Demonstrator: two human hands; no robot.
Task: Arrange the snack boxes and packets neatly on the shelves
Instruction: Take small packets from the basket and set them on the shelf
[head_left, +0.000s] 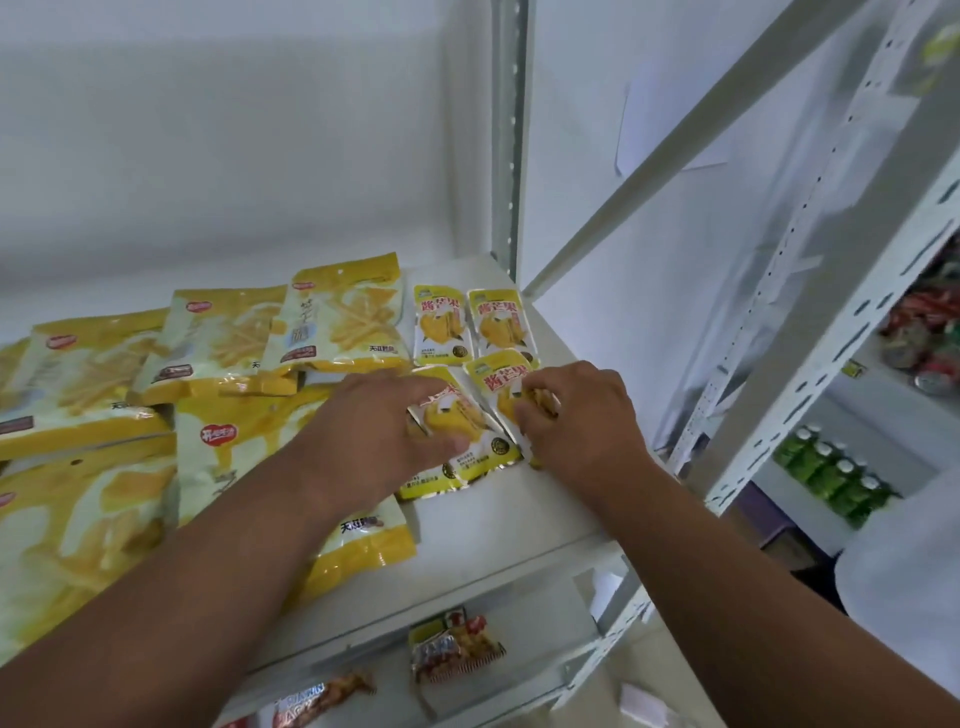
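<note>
My left hand pinches one small mango packet on the shelf; my right hand pinches its neighbour, just right of the first grip. Both packets lie flat, long axes running away from me, printed tops toward the back wall, slightly tilted leftward. Beyond my grips two more small packets sit side by side, straight. Left of my left grip lie the big yellow bags, overlapping. I judge the risk is sliding: the slick foil could skew the row, or a loose stacked packet under my left grip could shift toward the shelf's front edge.
</note>
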